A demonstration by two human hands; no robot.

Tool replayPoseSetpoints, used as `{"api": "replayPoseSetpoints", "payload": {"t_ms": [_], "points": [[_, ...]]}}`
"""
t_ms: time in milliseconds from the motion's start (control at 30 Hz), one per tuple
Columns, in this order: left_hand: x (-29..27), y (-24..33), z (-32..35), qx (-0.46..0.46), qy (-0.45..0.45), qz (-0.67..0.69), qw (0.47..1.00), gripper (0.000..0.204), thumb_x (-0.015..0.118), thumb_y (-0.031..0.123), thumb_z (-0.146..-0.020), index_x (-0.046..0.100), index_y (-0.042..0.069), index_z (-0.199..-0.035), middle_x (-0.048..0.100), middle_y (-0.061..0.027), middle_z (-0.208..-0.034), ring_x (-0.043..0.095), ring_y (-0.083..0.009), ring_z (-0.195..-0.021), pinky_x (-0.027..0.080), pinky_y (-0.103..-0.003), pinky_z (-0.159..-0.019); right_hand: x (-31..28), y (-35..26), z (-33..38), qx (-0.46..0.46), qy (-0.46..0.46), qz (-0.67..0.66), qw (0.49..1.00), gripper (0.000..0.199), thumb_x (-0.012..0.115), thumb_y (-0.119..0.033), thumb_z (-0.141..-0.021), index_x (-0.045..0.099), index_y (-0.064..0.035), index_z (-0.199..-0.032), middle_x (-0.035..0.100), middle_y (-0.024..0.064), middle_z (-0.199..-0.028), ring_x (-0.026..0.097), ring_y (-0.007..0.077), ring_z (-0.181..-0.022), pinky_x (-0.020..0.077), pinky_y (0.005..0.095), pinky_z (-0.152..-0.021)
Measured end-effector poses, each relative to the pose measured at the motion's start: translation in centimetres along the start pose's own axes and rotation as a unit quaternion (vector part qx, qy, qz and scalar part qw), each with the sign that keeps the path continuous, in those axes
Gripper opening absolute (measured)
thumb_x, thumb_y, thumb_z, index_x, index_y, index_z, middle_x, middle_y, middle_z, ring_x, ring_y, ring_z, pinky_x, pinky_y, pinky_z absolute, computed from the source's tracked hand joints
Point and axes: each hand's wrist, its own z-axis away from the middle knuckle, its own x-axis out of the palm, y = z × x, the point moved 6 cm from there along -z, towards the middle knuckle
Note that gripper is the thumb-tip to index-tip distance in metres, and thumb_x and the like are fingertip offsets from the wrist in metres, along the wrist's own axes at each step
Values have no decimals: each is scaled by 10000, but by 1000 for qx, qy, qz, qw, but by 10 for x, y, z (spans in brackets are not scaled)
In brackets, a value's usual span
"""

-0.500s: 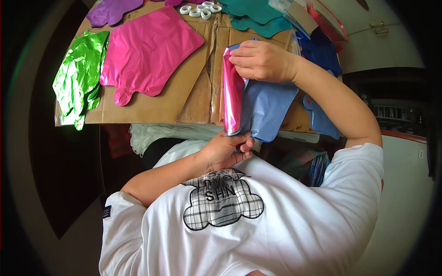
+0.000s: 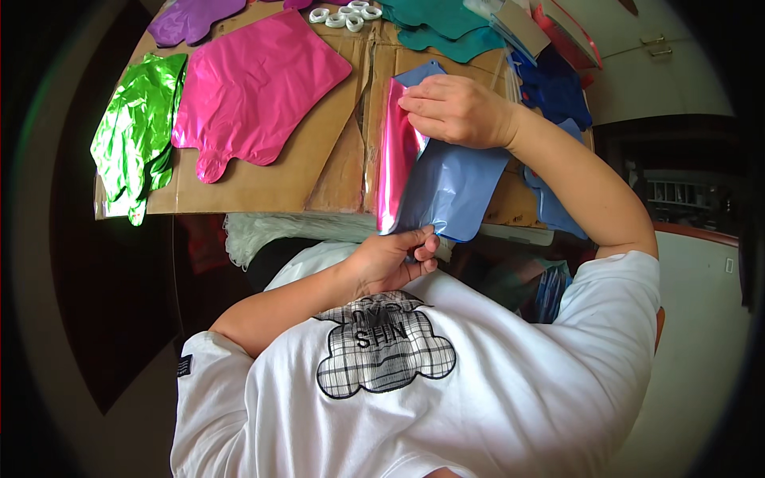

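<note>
At the cardboard's near edge I hold a blue foil balloon (image 2: 460, 179), flat and uninflated, together with a shiny pink foil piece (image 2: 394, 155) that lies folded along its left side. My left hand (image 2: 402, 259) pinches the lower edge of the blue balloon between thumb and fingers. Higher up, my right hand (image 2: 458, 110) is closed on the upper part, its fingertips at the edge of the pink foil. Whether the pink foil is a separate balloon I cannot tell. A large flat pink foil balloon (image 2: 255, 92) lies to the left, apart from both hands.
Green foil balloons (image 2: 137, 127) lie at the cardboard's (image 2: 331, 171) left end. Purple foil (image 2: 195, 20), teal foil balloons (image 2: 454, 36) and several white ribbon rolls (image 2: 355, 22) lie along the far side. More blue foil (image 2: 550, 92) and a red-edged box (image 2: 566, 36) are at right.
The pink foil's lower end has swung left, and more of the blue balloon shows beside it. My right hand has shifted slightly; the left hand stays in nearly the same place.
</note>
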Motion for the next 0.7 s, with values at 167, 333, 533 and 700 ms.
{"api": "replayPoseSetpoints", "payload": {"t_ms": [167,333,533,700], "points": [[4,3,3,19,27,-24,999,134,507,131,-990,527,52,-884,510,16,-771,402,-72,-640,442,-277,-726,4,1,1,-7,14,27,1000,86,614,-116,-723,607,-64,-790,654,60,-939,632,213,-960,516,336,-821],[0,2,2,17,16,-21,1000,131,501,122,-988,528,50,-881,512,13,-773,397,-71,-641,432,-277,-722,10,-1,3,-5,-39,-4,999,178,631,-100,-732,650,-5,-882,669,134,-1036,642,252,-986,533,364,-845],[0,2,2,21,26,-23,999,133,498,122,-987,530,47,-881,514,9,-773,400,-74,-646,429,-280,-723,12,-2,3,5,-48,2,999,196,628,-105,-738,658,-11,-908,670,128,-1046,641,241,-985,526,349,-834],[-1,2,1,22,23,-28,999,137,511,137,-989,535,47,-889,520,9,-776,403,-78,-649,434,-287,-727,15,-3,4,5,-59,0,998,208,625,-105,-745,658,-5,-925,666,129,-1050,637,236,-989,525,343,-836]]}}
